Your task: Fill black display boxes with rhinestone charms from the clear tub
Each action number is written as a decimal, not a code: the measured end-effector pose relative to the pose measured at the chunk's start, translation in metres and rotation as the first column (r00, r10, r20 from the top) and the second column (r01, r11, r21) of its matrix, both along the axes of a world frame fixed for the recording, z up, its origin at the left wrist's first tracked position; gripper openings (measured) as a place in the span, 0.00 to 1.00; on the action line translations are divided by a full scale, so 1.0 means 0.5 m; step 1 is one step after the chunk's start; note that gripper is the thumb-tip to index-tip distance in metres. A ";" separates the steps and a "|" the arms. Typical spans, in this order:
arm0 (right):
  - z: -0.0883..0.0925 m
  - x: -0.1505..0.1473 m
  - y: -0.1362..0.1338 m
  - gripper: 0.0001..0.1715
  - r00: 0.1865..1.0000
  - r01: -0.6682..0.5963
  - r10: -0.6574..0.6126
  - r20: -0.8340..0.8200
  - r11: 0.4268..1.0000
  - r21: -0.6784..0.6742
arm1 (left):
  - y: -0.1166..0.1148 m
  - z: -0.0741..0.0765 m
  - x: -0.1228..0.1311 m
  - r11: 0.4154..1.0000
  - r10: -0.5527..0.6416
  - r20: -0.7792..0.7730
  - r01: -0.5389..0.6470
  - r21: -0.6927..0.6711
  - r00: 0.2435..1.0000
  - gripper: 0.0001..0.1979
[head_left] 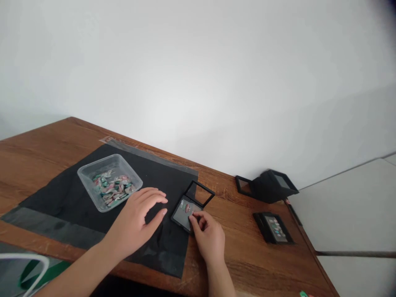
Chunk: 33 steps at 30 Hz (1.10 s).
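Note:
A small black display box [177, 216] with a grey inner pad lies on the right side of the black mat. Its framed clear lid [200, 194] is tipped up at the back. A reddish-brown piece [187, 208] and a pale greenish one [182, 204] rest on the pad. My right hand [210, 237] is at the box's right side, its thumb and forefinger pinched together over the pad; anything between the fingertips is hidden. Between the box and a clear plastic tub [89, 187], my left hand [136, 218] hovers with fingers curved and apart, holding nothing.
Many green, pink and whitish pieces [115, 189] fill the tub's bottom. The black mat [154, 177] is taped to the wooden table [238, 222]. At right stand stacked black boxes [269, 187] by the white wall, and a closed filled box [274, 228] lies nearer.

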State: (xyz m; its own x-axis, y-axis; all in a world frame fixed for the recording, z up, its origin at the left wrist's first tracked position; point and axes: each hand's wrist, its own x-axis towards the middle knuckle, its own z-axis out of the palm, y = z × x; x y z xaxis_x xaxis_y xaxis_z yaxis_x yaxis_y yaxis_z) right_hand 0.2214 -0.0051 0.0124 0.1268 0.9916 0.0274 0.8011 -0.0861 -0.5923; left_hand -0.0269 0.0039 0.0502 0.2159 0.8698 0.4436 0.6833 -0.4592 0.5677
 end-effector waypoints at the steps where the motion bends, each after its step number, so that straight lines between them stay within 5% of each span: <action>1: 0.000 0.000 0.001 0.14 1.000 -0.001 0.001 0.003 1.000 -0.006 | 0.002 0.002 -0.005 1.000 0.012 -0.004 -0.012 0.011 1.000 0.08; 10: -0.013 0.005 -0.001 0.22 0.997 -0.025 0.023 0.070 0.999 0.027 | 0.030 0.020 -0.081 0.986 0.161 0.005 -0.161 -0.045 0.987 0.13; 14: -0.011 0.003 -0.002 0.22 0.989 -0.078 0.069 0.130 0.995 0.059 | 0.016 0.002 -0.029 0.994 0.108 0.020 -0.107 -0.033 0.994 0.11; 18: -0.006 0.002 -0.003 0.21 0.979 -0.140 0.126 0.162 0.987 0.073 | -0.001 -0.051 0.068 0.995 -0.096 -0.086 0.094 -0.030 0.992 0.14; 21: -0.004 0.001 -0.003 0.21 0.975 -0.178 0.165 0.150 0.981 0.073 | -0.004 -0.086 0.114 0.993 -0.113 -0.192 0.114 -0.009 0.975 0.19; 33: -0.009 -0.002 -0.005 0.19 0.984 -0.144 0.130 0.120 0.983 0.112 | 0.001 -0.105 0.128 0.987 -0.151 -0.202 0.157 0.016 0.968 0.19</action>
